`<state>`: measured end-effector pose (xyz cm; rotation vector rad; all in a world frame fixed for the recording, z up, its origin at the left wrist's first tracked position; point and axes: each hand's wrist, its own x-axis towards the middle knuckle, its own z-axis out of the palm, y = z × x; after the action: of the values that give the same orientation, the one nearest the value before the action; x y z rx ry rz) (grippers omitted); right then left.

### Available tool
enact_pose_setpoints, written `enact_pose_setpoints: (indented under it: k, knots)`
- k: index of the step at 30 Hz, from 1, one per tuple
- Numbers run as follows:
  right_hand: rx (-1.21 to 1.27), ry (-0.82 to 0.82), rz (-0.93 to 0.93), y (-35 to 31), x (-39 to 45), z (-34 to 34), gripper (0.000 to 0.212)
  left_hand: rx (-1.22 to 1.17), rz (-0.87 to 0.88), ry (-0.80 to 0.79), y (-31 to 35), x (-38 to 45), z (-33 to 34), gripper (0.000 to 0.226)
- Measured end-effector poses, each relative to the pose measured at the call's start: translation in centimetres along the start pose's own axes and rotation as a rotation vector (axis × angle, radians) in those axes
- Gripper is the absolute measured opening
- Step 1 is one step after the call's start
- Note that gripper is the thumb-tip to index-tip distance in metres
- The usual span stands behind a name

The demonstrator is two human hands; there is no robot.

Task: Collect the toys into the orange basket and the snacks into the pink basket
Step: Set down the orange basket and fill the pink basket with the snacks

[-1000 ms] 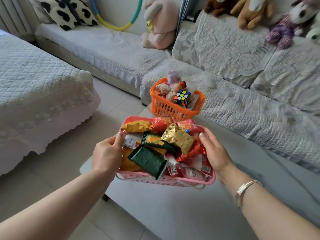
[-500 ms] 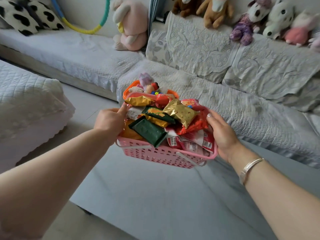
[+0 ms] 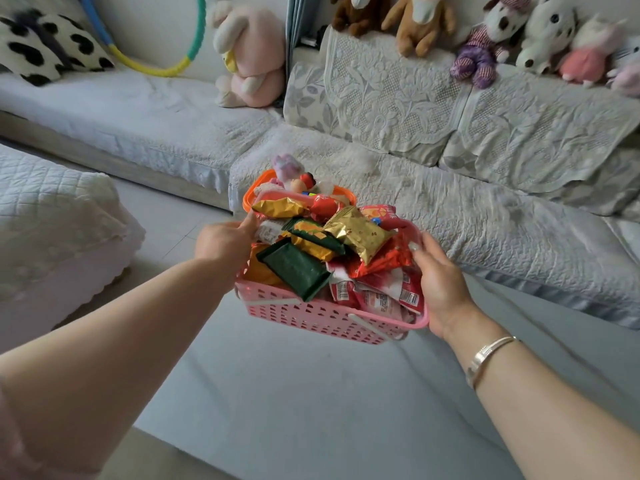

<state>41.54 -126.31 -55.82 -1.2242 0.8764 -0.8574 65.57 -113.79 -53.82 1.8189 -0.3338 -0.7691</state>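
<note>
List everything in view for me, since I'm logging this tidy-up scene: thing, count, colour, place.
pink basket: one, pink, held in the air between both hands
snack packets: many, gold, green, red, heaped in the pink basket
orange basket: one, orange, on the sofa behind the pink basket, holding small toys
sofa: one, pale grey quilted cover, across the back
plush toys: several, brown, white, pink, purple, along the sofa back
pink plush: one, sofa corner
hoop: one, multicoloured, against the wall
spotted cushion: one, black-and-white, far left
bracelet: one, silver, right wrist
left hand: grips basket's left rim
right hand: grips right rim
</note>
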Motion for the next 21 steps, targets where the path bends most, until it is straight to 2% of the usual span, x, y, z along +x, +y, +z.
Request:
enact_pose_setpoints:
  k: [2,8,9,13,21]
  knots:
    - [-0.018,0.009,0.001,2.0,0.1,0.7,0.036,0.036,-0.022,-0.006,-1.5,0.6,-0.7,0.043]
    - [-0.108,0.049,0.096,9.4,-0.3,4.3,0.076,0.143,-0.062,0.039,-6.9,3.9,-3.4,0.040]
    - [-0.120,0.066,0.111,10.3,-0.2,5.0,0.077,0.160,-0.065,0.036,-7.6,4.8,-3.6,0.038]
    - [-0.157,0.101,0.154,12.4,-0.6,7.6,0.050,0.177,-0.088,0.041,-10.0,7.5,-4.4,0.030]
    - [-0.166,0.175,0.184,14.3,2.7,9.6,0.049,0.179,-0.054,0.025,-9.9,12.7,-3.9,0.027]
